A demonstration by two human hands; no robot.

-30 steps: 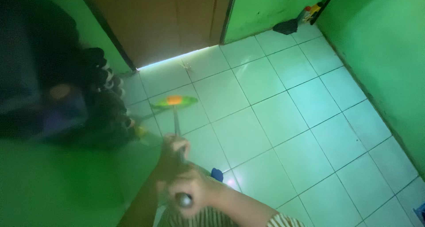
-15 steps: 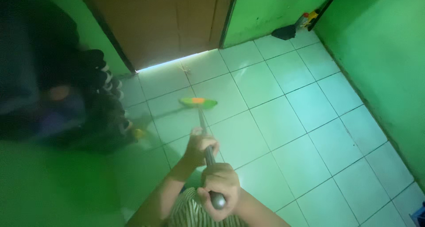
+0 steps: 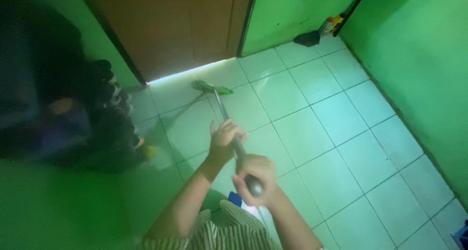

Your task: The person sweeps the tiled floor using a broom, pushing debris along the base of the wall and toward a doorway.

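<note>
I hold a long-handled broom with both hands. My right hand (image 3: 257, 178) grips the dark top end of the metal handle (image 3: 224, 114). My left hand (image 3: 223, 140) wraps the handle lower down, fingers partly loose. The green broom head (image 3: 211, 88) rests on the white floor tiles near the gap under the brown wooden door (image 3: 175, 25). My striped sleeves show at the bottom edge.
A dark pile of shoes and bags (image 3: 105, 118) lies along the left wall. Green walls (image 3: 419, 50) close in the right side and back. A dark cloth (image 3: 307, 38) and a small bottle (image 3: 326, 25) sit in the far corner. White tiled floor (image 3: 341, 133) spreads to the right.
The broom head has swept away from me, from mid-floor to just in front of the door's gap. Both hands have pushed forward and to the right along with the handle.
</note>
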